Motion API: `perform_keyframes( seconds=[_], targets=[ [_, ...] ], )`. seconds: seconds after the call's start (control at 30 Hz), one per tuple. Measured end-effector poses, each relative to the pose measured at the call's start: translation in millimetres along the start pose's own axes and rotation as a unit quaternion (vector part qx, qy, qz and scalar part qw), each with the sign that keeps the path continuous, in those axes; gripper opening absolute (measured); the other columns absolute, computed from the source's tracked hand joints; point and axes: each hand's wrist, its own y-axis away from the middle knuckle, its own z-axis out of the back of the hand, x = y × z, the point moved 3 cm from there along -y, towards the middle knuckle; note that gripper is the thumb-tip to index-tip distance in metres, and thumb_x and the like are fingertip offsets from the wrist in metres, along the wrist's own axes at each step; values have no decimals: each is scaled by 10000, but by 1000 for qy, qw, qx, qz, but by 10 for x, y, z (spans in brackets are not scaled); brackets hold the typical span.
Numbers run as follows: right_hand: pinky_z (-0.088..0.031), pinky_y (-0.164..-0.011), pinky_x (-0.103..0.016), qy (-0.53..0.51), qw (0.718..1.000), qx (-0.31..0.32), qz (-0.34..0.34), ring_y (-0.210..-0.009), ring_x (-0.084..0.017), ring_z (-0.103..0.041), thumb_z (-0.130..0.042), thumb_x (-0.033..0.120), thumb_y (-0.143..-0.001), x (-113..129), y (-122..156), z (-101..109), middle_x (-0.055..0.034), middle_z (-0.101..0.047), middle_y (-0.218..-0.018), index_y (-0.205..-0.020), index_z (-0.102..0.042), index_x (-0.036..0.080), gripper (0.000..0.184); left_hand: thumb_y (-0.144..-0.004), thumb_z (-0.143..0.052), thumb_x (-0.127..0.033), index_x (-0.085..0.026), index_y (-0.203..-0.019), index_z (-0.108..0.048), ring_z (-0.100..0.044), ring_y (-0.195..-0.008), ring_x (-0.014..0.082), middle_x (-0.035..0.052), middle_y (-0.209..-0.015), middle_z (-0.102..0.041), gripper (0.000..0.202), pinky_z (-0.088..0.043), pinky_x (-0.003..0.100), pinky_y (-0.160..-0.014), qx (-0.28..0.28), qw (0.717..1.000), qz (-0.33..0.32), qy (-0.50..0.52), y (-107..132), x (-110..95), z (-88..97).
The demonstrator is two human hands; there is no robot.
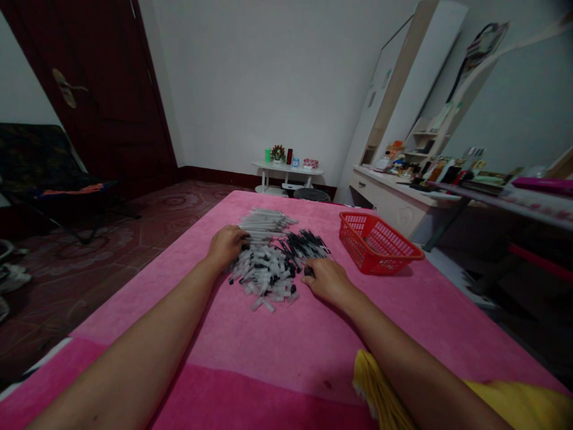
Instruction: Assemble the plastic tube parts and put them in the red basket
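Far to the left I see a dark folding chair (31,149), and just behind it a dark red door (107,71) with a metal handle (67,88). A bed-sized pink cloth (188,263) spreads across the middle of the room. On it the person's left hand (227,246) rests at the left edge of the piles, fingers curled; dark bits show by its fingertips, but I can't tell whether it grips one. Right beside that hand lies a stack of long pale tubes (264,222), mostly side by side, and nearer the person a loose heap of short translucent pieces (266,272) with black bits mixed in. Beyond the cloth, against the wall, a small white table (286,168) carries a green cup (267,155) and other small items. To the right of the heap sits a bunch of thin black-and-clear sticks (308,243). The right hand (329,278) is just in front of them, its thumb and fingers closed around a small dark piece (308,271). Farther right stands a red plastic basket (380,263); yellow fabric (380,388) lies by the right forearm, and a crowded white dresser (394,200) lines the wall.
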Motion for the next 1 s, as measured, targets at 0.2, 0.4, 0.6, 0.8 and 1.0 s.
perform_keyframes(
  seconds=[0.2,0.4,0.6,0.8,1.0],
  targets=[
    [-440,-689,-302,9,1000,-1,-4,-910,-247,-657,-590,340,-800,3,-11,4,-87,-719,-947,-921,-684,212,200,-786,-578,-316,-222,-952,-729,-603,-937,229,69,-960,-691,243,-466,311,-830,29,999,17,20,-7,-9,-13],
    [-438,-684,-294,17,1000,-6,-18,-885,-237,-662,-516,267,-811,7,-20,-23,-97,-719,-942,-951,-688,212,228,-759,-575,-255,-233,-987,-728,-611,-937,217,55,-967,-696,275,-464,289,-835,68,997,8,30,-40,-12,-61],
    [-407,-652,-281,31,999,-2,-26,-873,-242,-658,-496,239,-780,-58,-23,56,-99,-717,-922,-906,-697,209,240,-771,-553,-236,-232,-957,-724,-613,-937,216,63,-984,-680,253,-473,281,-796,54,998,12,10,-11,-46,-19],
    [-378,-654,-252,-10,998,-52,-16,-871,-207,-638,-510,262,-805,-120,-12,295,-71,-714,-938,-950,-685,216,232,-827,-469,-207,-196,-966,-702,-624,-936,212,74,-983,-696,271,-479,312,-838,-13,998,-20,54,15,-214,77],
    [-383,-701,-235,-74,995,-70,8,-899,-182,-631,-550,246,-807,-90,1,359,-36,-718,-970,-987,-692,243,230,-823,-471,-189,-186,-969,-691,-639,-919,209,64,-957,-712,263,-488,319,-834,-45,992,-45,113,3,-361,86]
  ],
)
